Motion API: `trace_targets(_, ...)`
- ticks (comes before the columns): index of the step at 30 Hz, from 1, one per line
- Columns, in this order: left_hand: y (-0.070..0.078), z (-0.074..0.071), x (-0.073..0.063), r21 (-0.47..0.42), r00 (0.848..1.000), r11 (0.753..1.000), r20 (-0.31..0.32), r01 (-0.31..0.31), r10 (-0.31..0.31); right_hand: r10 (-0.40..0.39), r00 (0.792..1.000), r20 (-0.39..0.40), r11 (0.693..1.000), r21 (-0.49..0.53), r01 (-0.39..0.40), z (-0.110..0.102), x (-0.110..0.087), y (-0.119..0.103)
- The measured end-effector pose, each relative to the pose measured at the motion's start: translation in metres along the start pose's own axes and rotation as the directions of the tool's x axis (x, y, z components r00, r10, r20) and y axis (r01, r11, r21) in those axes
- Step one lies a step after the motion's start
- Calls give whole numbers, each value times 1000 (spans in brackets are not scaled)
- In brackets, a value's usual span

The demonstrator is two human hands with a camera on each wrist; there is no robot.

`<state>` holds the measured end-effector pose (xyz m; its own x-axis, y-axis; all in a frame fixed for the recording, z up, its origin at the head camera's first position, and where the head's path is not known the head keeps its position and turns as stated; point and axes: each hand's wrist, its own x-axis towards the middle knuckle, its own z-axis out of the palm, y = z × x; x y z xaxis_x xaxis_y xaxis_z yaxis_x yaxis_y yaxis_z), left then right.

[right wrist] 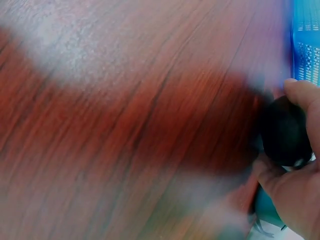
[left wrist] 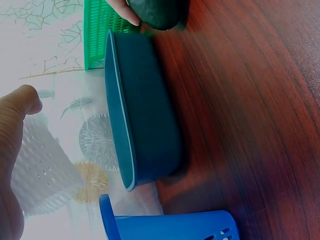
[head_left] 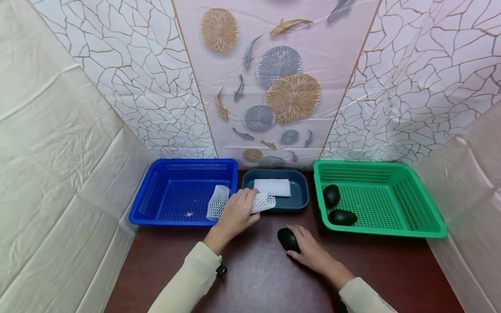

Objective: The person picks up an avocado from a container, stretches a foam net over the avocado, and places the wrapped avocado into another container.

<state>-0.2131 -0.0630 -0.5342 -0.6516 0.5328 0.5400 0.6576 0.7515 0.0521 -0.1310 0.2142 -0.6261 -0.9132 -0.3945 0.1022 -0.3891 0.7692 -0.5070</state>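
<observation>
My left hand (head_left: 237,211) pinches a white foam net sleeve (head_left: 264,202) by one end, over the front left of the dark teal tray (head_left: 302,203). In the left wrist view the foam net sleeve (left wrist: 42,167) hangs below my thumb (left wrist: 25,100). My right hand (head_left: 311,252) grips a dark avocado (head_left: 288,240) over the table in front of the tray. Fingers wrap the avocado (right wrist: 285,131) in the right wrist view. Another white foam net sleeve (head_left: 274,187) lies inside the tray.
A blue basket (head_left: 146,219) at the left holds one foam net sleeve (head_left: 217,203) and a small pale scrap (head_left: 189,214). To the right, a green basket (head_left: 424,232) contains two dark avocados (head_left: 331,195). Patterned cloth (head_left: 274,143) hangs behind the dark red wooden table (head_left: 258,278).
</observation>
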Motion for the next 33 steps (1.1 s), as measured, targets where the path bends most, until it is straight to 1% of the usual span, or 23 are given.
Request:
trace_targets(2, 0, 0, 0, -2, 1000, 1000, 8, 9, -9, -9, 1000, -4, 1000, 3, 9, -1, 0, 0)
trace_targets(8, 1, -2, 0, -3, 1000, 1000, 5, 19, -19, -38, 999, -26, 999, 38, 39, -7, 3, -1)
trace_targets(11, 1, -4, 1, -3, 1000, 1000, 7, 24, -24, -29, 999, -32, 998, 61, 31, -14, 4, -4)
trace_targets(15, 2, -6, 2, 0, 1000, 1000, 7, 27, -27, -16, 999, -43, 997, 78, 19, -28, 5, -8)
trace_targets(20, 2, -8, 2, 7, 1000, 1000, 9, 26, -26, -47, 994, -94, 993, 101, 57, -48, 9, -12)
trace_targets(24, 3, -10, 3, 2, 1000, 1000, 4, 23, -23, -43, 991, -126, 991, 119, 59, -67, 13, -16)
trace_targets(27, 3, -11, 3, 0, 1000, 1000, -5, 18, -18, -69, 983, -168, 991, 104, 87, -81, 15, -18)
trace_targets(30, 4, -12, 4, 6, 1000, 1000, -14, 9, -9, -118, 966, -229, 988, 72, 138, -94, 16, -21)
trace_targets(32, 4, -12, 4, 14, 1000, 1000, -20, 3, -2, -133, 959, -251, 987, 55, 151, -101, 18, -23)
trace_targets(33, 4, -13, 4, 17, 1000, 1000, -22, -1, 1, -131, 959, -253, 987, 56, 150, -105, 18, -25)
